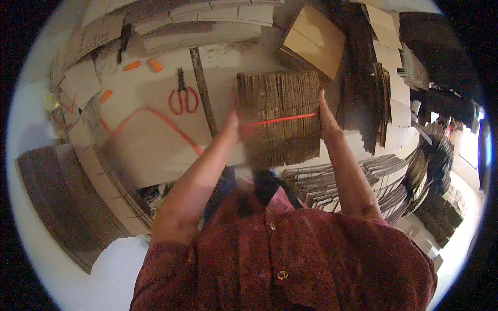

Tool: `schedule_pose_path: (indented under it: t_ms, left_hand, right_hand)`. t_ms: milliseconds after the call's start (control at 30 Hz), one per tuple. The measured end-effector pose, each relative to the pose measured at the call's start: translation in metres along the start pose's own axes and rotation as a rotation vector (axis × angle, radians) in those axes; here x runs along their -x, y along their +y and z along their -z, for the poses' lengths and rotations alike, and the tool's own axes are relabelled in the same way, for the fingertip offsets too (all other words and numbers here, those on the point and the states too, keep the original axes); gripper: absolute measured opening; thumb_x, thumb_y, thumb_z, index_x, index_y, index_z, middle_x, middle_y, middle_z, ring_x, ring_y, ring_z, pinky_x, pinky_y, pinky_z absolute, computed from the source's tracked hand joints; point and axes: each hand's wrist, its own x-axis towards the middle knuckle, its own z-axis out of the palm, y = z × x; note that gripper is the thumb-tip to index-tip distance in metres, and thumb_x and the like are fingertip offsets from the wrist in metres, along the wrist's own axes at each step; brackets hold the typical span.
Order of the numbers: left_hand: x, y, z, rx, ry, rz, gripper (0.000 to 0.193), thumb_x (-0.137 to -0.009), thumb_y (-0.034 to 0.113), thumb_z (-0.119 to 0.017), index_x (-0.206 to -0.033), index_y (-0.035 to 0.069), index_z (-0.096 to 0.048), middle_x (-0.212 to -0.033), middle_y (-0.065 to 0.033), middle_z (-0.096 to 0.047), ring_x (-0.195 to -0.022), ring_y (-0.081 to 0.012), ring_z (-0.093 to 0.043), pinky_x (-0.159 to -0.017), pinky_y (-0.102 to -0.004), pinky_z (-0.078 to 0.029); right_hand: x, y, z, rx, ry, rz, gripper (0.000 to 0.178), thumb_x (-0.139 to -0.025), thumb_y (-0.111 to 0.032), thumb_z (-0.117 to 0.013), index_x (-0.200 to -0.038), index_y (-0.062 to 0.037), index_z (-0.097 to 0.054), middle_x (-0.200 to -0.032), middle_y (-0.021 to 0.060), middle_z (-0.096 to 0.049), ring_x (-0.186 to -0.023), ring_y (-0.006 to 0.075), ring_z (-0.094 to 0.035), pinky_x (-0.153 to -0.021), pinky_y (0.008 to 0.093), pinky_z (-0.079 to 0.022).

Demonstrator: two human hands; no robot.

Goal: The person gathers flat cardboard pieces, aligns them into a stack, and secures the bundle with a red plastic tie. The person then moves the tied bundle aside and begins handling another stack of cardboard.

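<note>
A thick bundle of flattened cardboard pieces (280,93) is pressed between my two hands, edges facing up. A red-orange strap (290,119) runs across it. My left hand (235,123) lies along its left side, partly blurred. On the opposite side, my right hand (328,118) grips it with fingers stretched up the edge and their far side hidden. Left of the bundle, a pair of scissors (183,98) with red handles rests on the cardboard-covered work surface (150,160). Nearer to my left forearm, a loose red strap (174,127) lies bent into a peak.
Small orange pieces (155,65) and a dark slim tool (124,42) lie at the far left. Cardboard stacks surround the area, including a left stack (62,197), a right stack (358,179) and a tilted box-like piece (315,41) beyond the bundle.
</note>
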Motion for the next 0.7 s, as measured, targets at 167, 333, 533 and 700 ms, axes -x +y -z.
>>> schedule_pose_path:
  t_ms: [167,333,533,700]
  left_hand:
    - [0.049,-0.013,-0.031,-0.012,-0.093,-0.509,0.067,-0.089,0.050,-0.038,-0.138,0.011,-0.016,-0.134,-0.0085,-0.033,-0.118,-0.0182,-0.039,-0.096,-0.0342,-0.036]
    - [0.033,-0.069,0.027,-0.040,-0.178,-0.653,0.063,-0.091,0.040,-0.040,-0.139,0.008,-0.014,-0.137,-0.0090,-0.029,-0.123,-0.0197,-0.033,-0.100,-0.0333,-0.029]
    - [0.043,-0.082,0.060,-0.421,-0.195,-0.697,0.069,-0.091,0.041,-0.039,-0.139,0.002,-0.009,-0.143,-0.0119,-0.020,-0.131,-0.0208,-0.021,-0.106,-0.0320,-0.017]
    - [0.071,-0.065,0.002,-0.489,0.092,-0.859,0.064,-0.091,0.046,-0.032,-0.138,0.004,-0.020,-0.136,-0.0107,-0.033,-0.120,-0.0207,-0.035,-0.100,-0.0333,-0.029]
  right_hand:
    - [0.046,-0.003,-0.004,-0.132,0.041,0.147,0.060,-0.092,-0.050,-0.027,-0.134,-0.0064,-0.030,-0.133,0.0104,-0.038,-0.121,0.0220,-0.036,-0.103,0.0367,-0.025]
    - [0.050,0.032,0.018,-0.307,-0.188,0.222,0.058,-0.093,-0.049,-0.026,-0.134,-0.0079,-0.032,-0.130,0.0058,-0.041,-0.119,0.0222,-0.038,-0.102,0.0354,-0.027]
    - [0.028,0.083,0.048,-0.076,-0.033,0.040,0.060,-0.093,-0.046,-0.030,-0.132,-0.0016,-0.034,-0.131,0.0093,-0.042,-0.121,0.0220,-0.037,-0.102,0.0332,-0.025]
    - [0.047,0.025,0.001,0.350,0.107,0.238,0.059,-0.089,-0.036,-0.050,-0.133,-0.0005,-0.033,-0.126,0.0104,-0.046,-0.113,0.0197,-0.043,-0.097,0.0310,-0.032]
